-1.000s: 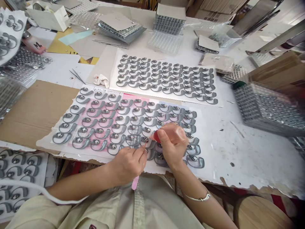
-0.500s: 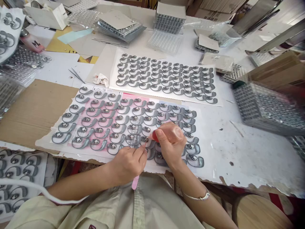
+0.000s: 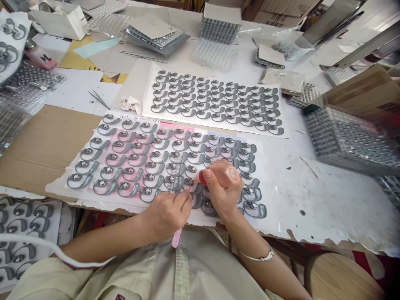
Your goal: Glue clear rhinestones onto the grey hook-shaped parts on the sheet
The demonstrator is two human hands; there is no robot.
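My right hand [image 3: 226, 196] is wrapped round a small translucent squeeze bottle [image 3: 227, 173] with a red collar, tilted so its tip points left at one of the grey curved pieces. My left hand [image 3: 171, 210] is closed on a thin pink stick [image 3: 176, 238], whose flat end sticks out below the palm. Its fingertips come close to the same piece, just beside the bottle's tip. Rows of grey curved pieces with round metal settings [image 3: 151, 178] lie on a paper-covered sheet [image 3: 62, 183] under both hands. My right hand hides several of them.
Behind lies a white sheet [image 3: 146, 109] with more grey pieces. Tweezers [image 3: 99, 99] and crumpled tissue [image 3: 131, 105] are at the left. Stacked clear trays [image 3: 346, 133] stand at the right, beside a cardboard box [image 3: 359, 89]. A wooden stool [image 3: 342, 277] is below the table edge.
Both hands keep nearly the same place and grip. The whole view has shifted very slightly; no piece has visibly moved.
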